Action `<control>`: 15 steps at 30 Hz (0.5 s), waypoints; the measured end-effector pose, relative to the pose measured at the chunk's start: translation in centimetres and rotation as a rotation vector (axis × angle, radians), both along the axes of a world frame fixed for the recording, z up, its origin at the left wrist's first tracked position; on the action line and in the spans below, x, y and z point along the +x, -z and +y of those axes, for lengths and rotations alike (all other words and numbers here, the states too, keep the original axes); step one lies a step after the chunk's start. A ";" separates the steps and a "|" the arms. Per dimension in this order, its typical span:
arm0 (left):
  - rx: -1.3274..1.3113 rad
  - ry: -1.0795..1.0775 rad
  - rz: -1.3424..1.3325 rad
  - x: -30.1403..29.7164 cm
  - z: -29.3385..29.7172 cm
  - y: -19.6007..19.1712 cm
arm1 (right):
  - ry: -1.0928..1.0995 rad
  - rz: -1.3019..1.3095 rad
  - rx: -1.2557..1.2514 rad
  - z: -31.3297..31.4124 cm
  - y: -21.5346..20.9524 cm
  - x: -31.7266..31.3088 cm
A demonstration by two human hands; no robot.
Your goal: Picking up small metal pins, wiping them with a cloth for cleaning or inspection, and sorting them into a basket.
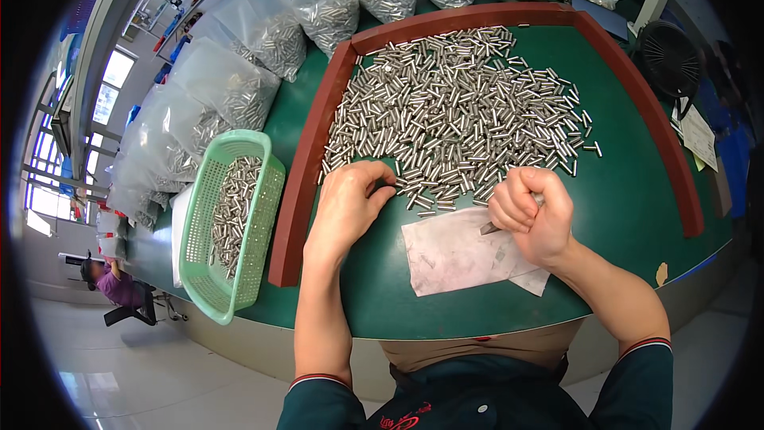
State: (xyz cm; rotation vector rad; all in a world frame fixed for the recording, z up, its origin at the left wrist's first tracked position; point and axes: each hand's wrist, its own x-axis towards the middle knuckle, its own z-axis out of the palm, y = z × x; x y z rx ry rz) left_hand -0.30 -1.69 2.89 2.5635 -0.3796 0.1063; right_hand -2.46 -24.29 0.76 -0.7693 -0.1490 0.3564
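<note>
L hand (348, 201) loose on pin pile (458, 107), R hand (532, 215) clenched on pin — basket (231, 223) left, red frame (306, 159) btwn.

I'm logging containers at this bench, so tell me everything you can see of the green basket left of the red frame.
The green basket is a light green rectangular tray, plastic by the look of it, with perforated mesh walls and a solid rim. It lies on the dark green table, its far end beside the red frame and clear bags of metal pins. Its near end juts past the table edge. A layer of small silvery metal pins fills its bottom. Neither hand touches it.
</note>
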 end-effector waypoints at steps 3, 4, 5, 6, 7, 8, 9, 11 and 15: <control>-0.025 0.036 0.045 0.2 0.0 0.4 | 0.008 0.000 -0.011 0.0 0.0 0.0; -0.026 0.041 0.045 0.2 0.0 0.3 | 0.013 -0.003 -0.018 0.0 0.0 0.0; 0.000 0.021 0.095 0.2 0.1 0.0 | 0.012 -0.006 -0.016 0.0 -0.1 0.0; 0.024 0.001 0.145 0.2 0.2 -0.3 | 0.010 0.000 -0.012 0.0 -0.1 0.0; 0.026 0.001 0.141 0.3 0.2 -0.2 | 0.008 0.005 -0.008 -0.1 -0.2 0.0; -0.205 -0.007 0.229 0.5 0.3 0.2 | 0.010 0.000 -0.006 -0.1 -0.1 0.0; -0.437 -0.013 0.316 0.6 0.2 0.4 | 0.010 0.006 -0.005 -0.1 -0.1 0.0; -0.986 0.082 0.625 0.4 -0.4 0.9 | 0.007 0.012 0.004 -0.1 0.0 0.0; -1.397 0.137 0.891 0.1 -1.4 1.7 | 0.003 0.014 -0.001 -0.1 -0.1 0.0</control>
